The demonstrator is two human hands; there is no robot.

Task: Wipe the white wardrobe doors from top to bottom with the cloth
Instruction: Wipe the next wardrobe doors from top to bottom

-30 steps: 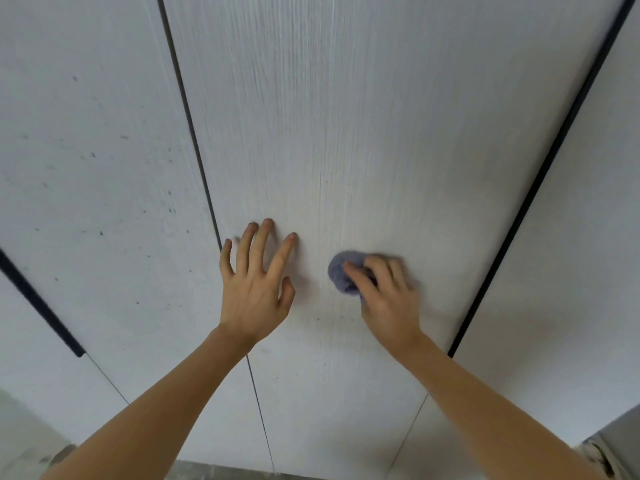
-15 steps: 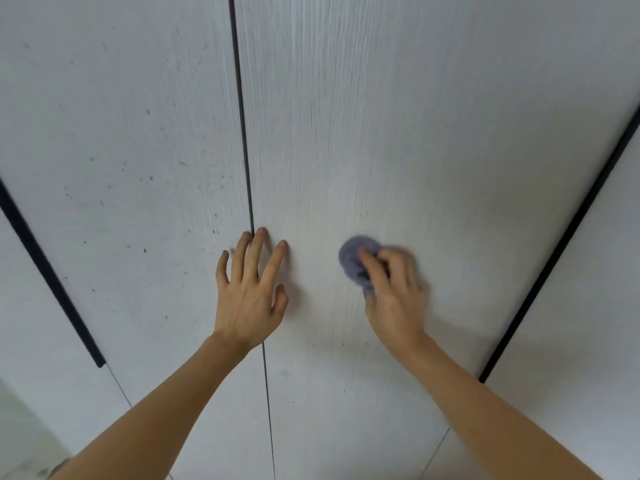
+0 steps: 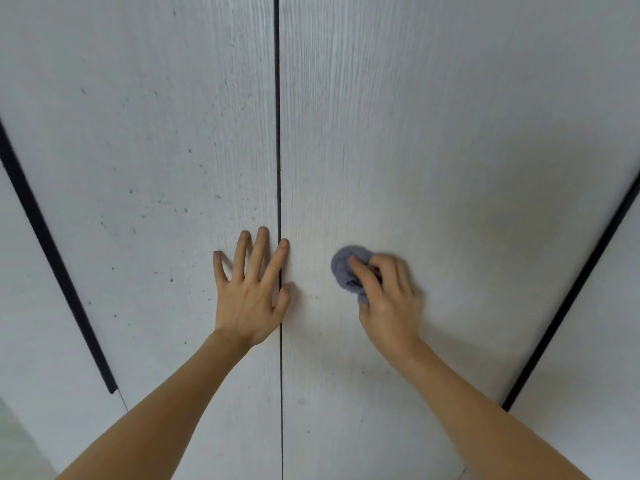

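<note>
Cloth (image 3: pixel 348 270) working the right-hand wardrobe door (image 3: pixel 433 150), bunched in the right hand (image 3: pixel 389 299).

Fingers of that hand curl around the grey-purple wad and press it to the panel, just right of the centre seam (image 3: pixel 277 133); the left hand (image 3: pixel 251 289) lies flat with fingers spread across that seam, holding nothing. Compared with a second ago the seam now runs straight and central, and both hands sit much as before, so the wipe seems mid-panel, with the speckled left door (image 3: pixel 138 150) probably yet to be cleaned.
</note>
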